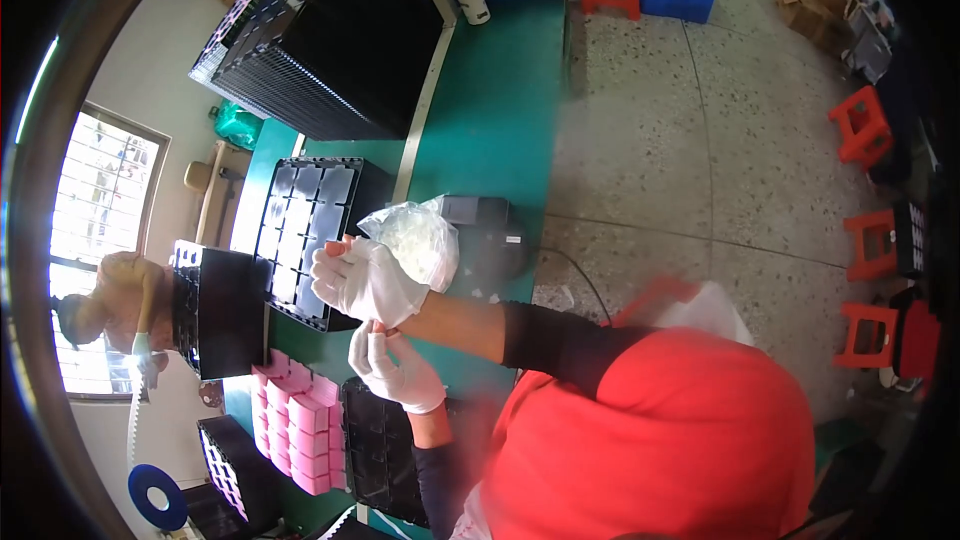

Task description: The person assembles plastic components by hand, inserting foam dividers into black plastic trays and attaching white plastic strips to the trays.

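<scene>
My right hand, in a white glove with a bare fingertip showing, is held out over the green table, fingers loosely apart with nothing in them. Just below it in the head view, my left hand, also white-gloved with bare fingertips, pinches the cuff of the right hand's glove at the wrist. Beyond the right hand lies a clear plastic bag of pale contents that I cannot make out. A black tray with square compartments is next to the right fingertips.
Stacked black trays stand at the far end of the green table. A dark device sits beside the bag. Pink compartment trays and a black tray are near my left arm. Across the table is another person.
</scene>
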Demonstrator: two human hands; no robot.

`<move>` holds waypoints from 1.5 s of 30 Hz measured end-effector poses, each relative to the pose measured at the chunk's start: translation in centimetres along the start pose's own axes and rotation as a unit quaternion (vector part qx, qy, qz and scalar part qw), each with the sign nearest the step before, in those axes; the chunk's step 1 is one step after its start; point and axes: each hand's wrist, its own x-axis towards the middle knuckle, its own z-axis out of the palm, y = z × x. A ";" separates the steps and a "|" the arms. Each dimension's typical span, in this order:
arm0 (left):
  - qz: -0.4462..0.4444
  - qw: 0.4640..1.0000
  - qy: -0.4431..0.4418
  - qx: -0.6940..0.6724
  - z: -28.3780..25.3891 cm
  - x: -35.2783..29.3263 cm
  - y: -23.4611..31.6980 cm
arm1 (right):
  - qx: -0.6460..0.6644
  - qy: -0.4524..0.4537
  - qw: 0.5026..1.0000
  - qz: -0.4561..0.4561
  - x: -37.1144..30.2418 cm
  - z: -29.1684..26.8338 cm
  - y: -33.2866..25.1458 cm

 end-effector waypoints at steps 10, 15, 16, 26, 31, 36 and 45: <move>-0.274 0.958 0.061 -0.062 -0.9 2.2 3.2 | -0.037 0.005 0.999 -0.039 0.5 -0.6 0.4; -0.266 0.960 0.029 -0.080 -1.4 3.2 3.4 | -0.050 0.031 0.998 -0.005 -1.1 1.7 1.0; -0.266 0.960 0.028 -0.082 -1.7 2.7 3.4 | -0.065 0.010 0.998 0.014 -1.9 2.6 0.6; -0.347 0.863 -0.161 -0.331 -1.9 -0.1 5.4 | -0.226 0.002 0.972 0.066 -1.9 2.2 -0.5; -0.280 0.878 -0.195 -0.336 -1.8 0.4 4.6 | -0.507 0.111 0.855 -0.019 -3.9 2.8 -1.5; -0.293 0.936 0.021 -0.194 -2.3 3.4 2.2 | -0.533 0.067 0.843 0.028 -4.9 3.7 -1.7; -0.234 0.961 -0.009 -0.149 -0.4 3.6 -0.7 | -0.589 0.146 0.795 -0.004 -4.8 3.3 -0.5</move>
